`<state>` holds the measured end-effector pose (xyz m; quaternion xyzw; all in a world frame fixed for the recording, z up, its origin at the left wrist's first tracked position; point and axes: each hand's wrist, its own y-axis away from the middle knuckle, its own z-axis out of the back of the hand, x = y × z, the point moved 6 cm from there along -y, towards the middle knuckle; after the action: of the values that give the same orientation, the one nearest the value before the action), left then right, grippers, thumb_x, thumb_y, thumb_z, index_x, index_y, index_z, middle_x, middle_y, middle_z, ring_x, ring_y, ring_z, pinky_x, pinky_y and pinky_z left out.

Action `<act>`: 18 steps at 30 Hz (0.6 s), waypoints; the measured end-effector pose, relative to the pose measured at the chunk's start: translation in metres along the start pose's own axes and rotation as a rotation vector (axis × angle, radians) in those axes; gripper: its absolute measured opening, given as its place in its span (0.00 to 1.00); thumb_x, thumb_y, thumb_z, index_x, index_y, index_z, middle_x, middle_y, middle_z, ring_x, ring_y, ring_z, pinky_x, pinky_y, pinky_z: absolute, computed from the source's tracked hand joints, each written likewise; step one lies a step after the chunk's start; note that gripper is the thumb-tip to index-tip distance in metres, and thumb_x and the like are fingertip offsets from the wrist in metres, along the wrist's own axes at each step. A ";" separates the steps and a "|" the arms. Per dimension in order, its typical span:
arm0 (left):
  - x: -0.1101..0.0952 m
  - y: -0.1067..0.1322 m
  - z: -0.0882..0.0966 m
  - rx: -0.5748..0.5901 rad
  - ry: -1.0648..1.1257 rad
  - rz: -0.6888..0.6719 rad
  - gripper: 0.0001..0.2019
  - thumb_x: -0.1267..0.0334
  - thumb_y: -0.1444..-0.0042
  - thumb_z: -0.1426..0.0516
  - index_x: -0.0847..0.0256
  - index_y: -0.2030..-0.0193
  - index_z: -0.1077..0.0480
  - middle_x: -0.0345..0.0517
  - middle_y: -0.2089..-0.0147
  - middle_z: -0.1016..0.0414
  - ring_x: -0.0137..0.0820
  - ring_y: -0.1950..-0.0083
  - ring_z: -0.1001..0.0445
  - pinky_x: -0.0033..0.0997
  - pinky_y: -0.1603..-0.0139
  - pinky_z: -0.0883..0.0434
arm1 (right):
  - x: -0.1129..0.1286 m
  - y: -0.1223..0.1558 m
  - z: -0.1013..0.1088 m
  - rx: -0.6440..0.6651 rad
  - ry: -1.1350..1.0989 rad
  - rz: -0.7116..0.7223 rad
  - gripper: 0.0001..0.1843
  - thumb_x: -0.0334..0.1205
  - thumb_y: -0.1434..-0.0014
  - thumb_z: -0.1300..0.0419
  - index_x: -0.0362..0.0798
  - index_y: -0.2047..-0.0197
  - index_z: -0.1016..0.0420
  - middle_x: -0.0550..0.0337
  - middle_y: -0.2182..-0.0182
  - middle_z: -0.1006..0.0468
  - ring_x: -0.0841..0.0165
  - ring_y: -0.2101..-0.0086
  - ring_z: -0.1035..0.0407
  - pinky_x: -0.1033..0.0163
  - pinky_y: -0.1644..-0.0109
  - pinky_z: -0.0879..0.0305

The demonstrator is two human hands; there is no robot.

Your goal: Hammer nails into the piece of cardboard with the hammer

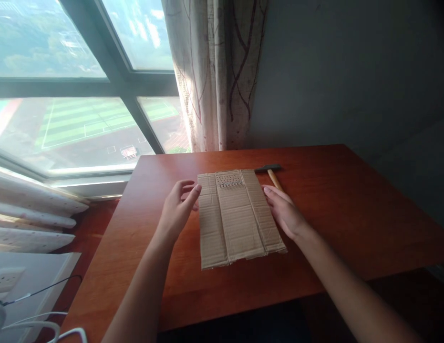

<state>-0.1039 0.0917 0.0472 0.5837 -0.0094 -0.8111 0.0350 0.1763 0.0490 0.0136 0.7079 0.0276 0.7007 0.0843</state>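
Note:
A flat sheet of brown cardboard (pixel 236 216) lies in the middle of the reddish wooden table (pixel 350 209). Rows of small dark nails or holes (pixel 229 180) mark its far end. My left hand (pixel 177 209) hovers at the sheet's left edge, fingers apart and lightly curled, fingertips near the edge. My right hand (pixel 284 209) rests flat by the sheet's right edge, fingers stretched out, holding nothing. A hammer (pixel 271 172) with a wooden handle and dark head lies just beyond my right hand's fingertips.
A large window (pixel 82 95) fills the left. A patterned curtain (pixel 216 71) hangs at the table's far edge against a grey wall. White rolled material (pixel 32 214), a wall socket (pixel 7 278) and cables (pixel 39 324) are at the lower left.

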 end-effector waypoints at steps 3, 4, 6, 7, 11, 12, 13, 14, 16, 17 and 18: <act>0.012 0.017 -0.015 0.185 0.152 0.147 0.30 0.39 0.46 0.41 0.62 0.47 0.28 0.52 0.55 0.20 0.33 0.67 0.24 0.28 0.74 0.32 | -0.004 0.012 -0.017 0.104 -0.251 -0.149 0.16 0.55 0.40 0.40 0.52 0.56 0.26 0.54 0.57 0.17 0.58 0.56 0.23 0.54 0.53 0.25; 0.011 0.023 -0.020 0.230 0.196 0.165 0.29 0.39 0.46 0.41 0.61 0.46 0.28 0.52 0.53 0.20 0.37 0.61 0.22 0.30 0.70 0.29 | -0.005 0.014 -0.021 0.121 -0.278 -0.177 0.16 0.54 0.40 0.40 0.52 0.55 0.26 0.53 0.57 0.17 0.57 0.56 0.22 0.54 0.54 0.25; 0.007 0.032 -0.028 0.284 0.261 0.159 0.28 0.41 0.45 0.39 0.59 0.45 0.27 0.52 0.48 0.20 0.44 0.48 0.23 0.36 0.57 0.25 | -0.008 0.018 -0.026 0.129 -0.293 -0.226 0.16 0.53 0.40 0.40 0.52 0.55 0.27 0.53 0.58 0.17 0.56 0.56 0.22 0.53 0.55 0.24; 0.004 0.035 -0.031 0.298 0.275 0.148 0.28 0.42 0.46 0.39 0.59 0.45 0.26 0.52 0.46 0.21 0.47 0.43 0.25 0.39 0.51 0.26 | -0.009 0.019 -0.027 0.124 -0.296 -0.247 0.16 0.53 0.41 0.40 0.52 0.55 0.27 0.53 0.57 0.17 0.56 0.57 0.22 0.53 0.56 0.24; -0.001 0.040 -0.043 0.322 0.280 0.133 0.26 0.44 0.47 0.37 0.62 0.48 0.25 0.53 0.48 0.20 0.49 0.41 0.26 0.43 0.43 0.28 | -0.011 0.022 -0.023 0.084 -0.320 -0.291 0.15 0.50 0.43 0.37 0.53 0.55 0.27 0.53 0.56 0.16 0.56 0.58 0.21 0.53 0.57 0.23; -0.001 0.039 -0.047 0.325 0.287 0.133 0.26 0.44 0.47 0.37 0.62 0.49 0.25 0.52 0.48 0.20 0.48 0.42 0.25 0.43 0.43 0.28 | -0.010 0.022 -0.019 0.078 -0.320 -0.290 0.16 0.50 0.43 0.37 0.53 0.54 0.27 0.53 0.56 0.16 0.56 0.58 0.21 0.53 0.58 0.22; -0.002 0.038 -0.052 0.330 0.298 0.131 0.25 0.44 0.47 0.37 0.62 0.50 0.25 0.52 0.48 0.20 0.48 0.43 0.25 0.43 0.43 0.28 | -0.009 0.022 -0.014 0.077 -0.312 -0.288 0.16 0.50 0.43 0.37 0.53 0.53 0.27 0.53 0.56 0.16 0.56 0.58 0.21 0.52 0.58 0.22; -0.003 0.037 -0.059 0.341 0.314 0.127 0.25 0.45 0.47 0.37 0.62 0.50 0.26 0.52 0.48 0.20 0.48 0.43 0.25 0.42 0.43 0.28 | -0.008 0.023 -0.007 0.075 -0.298 -0.277 0.17 0.50 0.43 0.37 0.53 0.52 0.28 0.53 0.57 0.16 0.55 0.58 0.21 0.52 0.58 0.22; -0.009 0.034 -0.077 0.375 0.354 0.115 0.23 0.48 0.46 0.36 0.62 0.50 0.26 0.51 0.47 0.20 0.47 0.42 0.25 0.42 0.43 0.29 | -0.003 0.022 0.011 0.046 -0.242 -0.241 0.18 0.50 0.42 0.38 0.54 0.50 0.28 0.53 0.56 0.16 0.55 0.59 0.20 0.51 0.59 0.22; -0.012 0.032 -0.088 0.391 0.378 0.111 0.22 0.49 0.46 0.36 0.62 0.50 0.26 0.51 0.47 0.20 0.46 0.42 0.25 0.42 0.42 0.29 | 0.000 0.022 0.022 0.021 -0.210 -0.227 0.19 0.50 0.42 0.38 0.54 0.50 0.28 0.53 0.56 0.16 0.55 0.59 0.20 0.52 0.59 0.22; -0.016 0.030 -0.099 0.401 0.401 0.107 0.21 0.50 0.46 0.37 0.62 0.51 0.26 0.51 0.46 0.21 0.46 0.43 0.25 0.42 0.42 0.29 | 0.003 0.021 0.035 -0.019 -0.190 -0.208 0.19 0.51 0.42 0.38 0.54 0.49 0.28 0.53 0.56 0.16 0.55 0.59 0.20 0.52 0.60 0.22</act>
<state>-0.0031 0.0659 0.0327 0.7263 -0.1931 -0.6586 -0.0372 0.2100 0.0261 0.0201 0.7635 0.0864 0.6183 0.1654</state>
